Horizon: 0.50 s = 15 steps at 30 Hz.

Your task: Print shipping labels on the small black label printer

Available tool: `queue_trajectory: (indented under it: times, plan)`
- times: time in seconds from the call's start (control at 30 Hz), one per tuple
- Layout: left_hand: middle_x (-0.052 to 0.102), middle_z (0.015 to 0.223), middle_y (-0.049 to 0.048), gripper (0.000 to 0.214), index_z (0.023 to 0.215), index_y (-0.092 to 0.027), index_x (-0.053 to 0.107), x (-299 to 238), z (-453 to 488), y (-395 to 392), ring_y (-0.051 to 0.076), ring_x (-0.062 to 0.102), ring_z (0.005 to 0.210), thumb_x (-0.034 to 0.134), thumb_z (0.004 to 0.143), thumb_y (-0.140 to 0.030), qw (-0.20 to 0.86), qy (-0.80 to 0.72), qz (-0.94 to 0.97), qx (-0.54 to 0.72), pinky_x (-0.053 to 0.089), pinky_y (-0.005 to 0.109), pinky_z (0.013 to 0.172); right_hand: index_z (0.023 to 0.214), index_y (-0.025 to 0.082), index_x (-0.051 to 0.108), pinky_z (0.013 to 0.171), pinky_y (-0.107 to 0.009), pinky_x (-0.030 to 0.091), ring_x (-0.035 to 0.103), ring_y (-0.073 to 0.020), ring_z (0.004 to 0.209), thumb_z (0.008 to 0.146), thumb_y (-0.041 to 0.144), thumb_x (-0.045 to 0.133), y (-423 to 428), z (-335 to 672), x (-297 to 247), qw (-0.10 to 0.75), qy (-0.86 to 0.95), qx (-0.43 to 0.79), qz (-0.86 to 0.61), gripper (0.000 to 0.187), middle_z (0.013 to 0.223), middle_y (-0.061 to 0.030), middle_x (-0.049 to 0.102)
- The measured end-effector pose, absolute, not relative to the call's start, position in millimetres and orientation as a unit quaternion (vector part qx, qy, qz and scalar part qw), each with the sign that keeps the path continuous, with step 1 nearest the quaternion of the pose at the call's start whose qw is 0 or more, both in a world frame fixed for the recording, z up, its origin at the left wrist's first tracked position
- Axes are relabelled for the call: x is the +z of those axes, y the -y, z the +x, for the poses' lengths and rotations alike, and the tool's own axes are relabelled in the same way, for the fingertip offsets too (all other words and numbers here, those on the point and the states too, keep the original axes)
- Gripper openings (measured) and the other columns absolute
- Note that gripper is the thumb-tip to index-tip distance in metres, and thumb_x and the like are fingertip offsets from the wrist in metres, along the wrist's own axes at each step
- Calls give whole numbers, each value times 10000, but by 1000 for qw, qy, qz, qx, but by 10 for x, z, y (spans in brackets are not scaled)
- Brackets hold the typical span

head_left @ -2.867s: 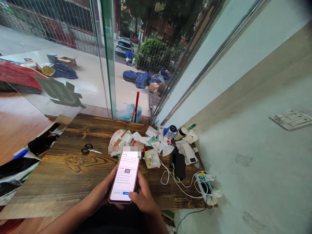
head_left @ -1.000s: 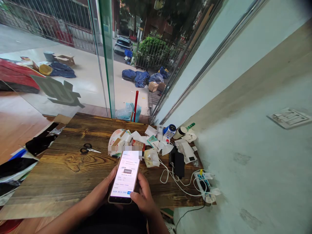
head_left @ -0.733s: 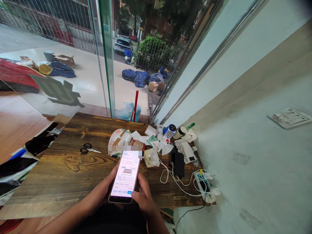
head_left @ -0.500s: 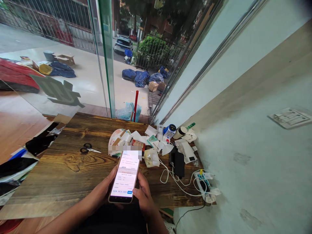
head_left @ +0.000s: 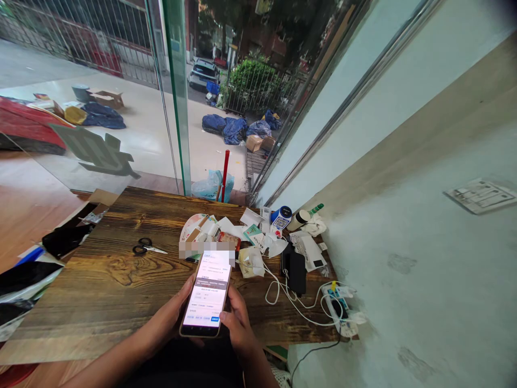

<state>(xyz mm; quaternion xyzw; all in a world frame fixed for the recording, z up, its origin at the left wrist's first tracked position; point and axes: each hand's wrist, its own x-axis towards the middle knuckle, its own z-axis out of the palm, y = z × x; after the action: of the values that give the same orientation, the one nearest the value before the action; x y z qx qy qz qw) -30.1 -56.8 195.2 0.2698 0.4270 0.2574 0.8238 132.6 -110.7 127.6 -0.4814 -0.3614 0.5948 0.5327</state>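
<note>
A lit smartphone (head_left: 207,302) is held upright between both hands over the near edge of the wooden table (head_left: 100,302). My left hand (head_left: 177,307) grips its left side, with some fingers hidden behind it. On the other side, my right hand (head_left: 239,318) wraps the phone's right edge, its thumb at a blue button low on the screen. A dark grey band with text lies across the middle of the display. Black-handled scissors (head_left: 148,247) rest on the table to the left, apart from both hands.
Papers, a round fan (head_left: 194,226), a blue QR-code speaker (head_left: 281,216) and a black pouch (head_left: 297,272) crowd the table's right part. White cables run to a power strip (head_left: 337,310) by the wall. Glass panels (head_left: 177,108) stand beyond the table.
A dark grey message band has appeared across the middle of the phone screen. Both hands and the phone stay in the same place.
</note>
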Motion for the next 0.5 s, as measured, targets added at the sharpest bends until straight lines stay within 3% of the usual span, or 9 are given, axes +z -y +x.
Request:
queue_trajectory:
  times: [0.17, 0.33, 0.5]
  plan:
    - [717, 1091, 126, 759, 1477, -190, 308, 1962, -294, 558, 295, 698, 828, 492, 868, -606, 827, -431, 261, 251, 538, 299, 477, 1259, 227, 620, 1054, -452, 406, 526, -299, 1233, 697, 338, 614, 1076, 1319, 1294, 528, 370, 584, -493, 573, 1265, -82, 639]
    - [720, 1068, 139, 966, 1532, -172, 160, 1962, -296, 556, 304, 689, 812, 517, 807, -700, 827, -445, 239, 248, 540, 323, 495, 1238, 228, 636, 1017, -444, 442, 544, -297, 1206, 682, 317, 613, 1043, 1311, 1301, 512, 380, 575, -512, 564, 1209, -77, 665]
    - [698, 1140, 131, 904, 1483, -208, 303, 1871, -309, 546, 302, 685, 827, 576, 771, -694, 827, -438, 245, 251, 544, 325, 488, 1199, 215, 656, 960, -438, 477, 580, -296, 1142, 693, 316, 617, 1023, 1300, 1348, 525, 378, 576, -499, 518, 1157, -84, 690]
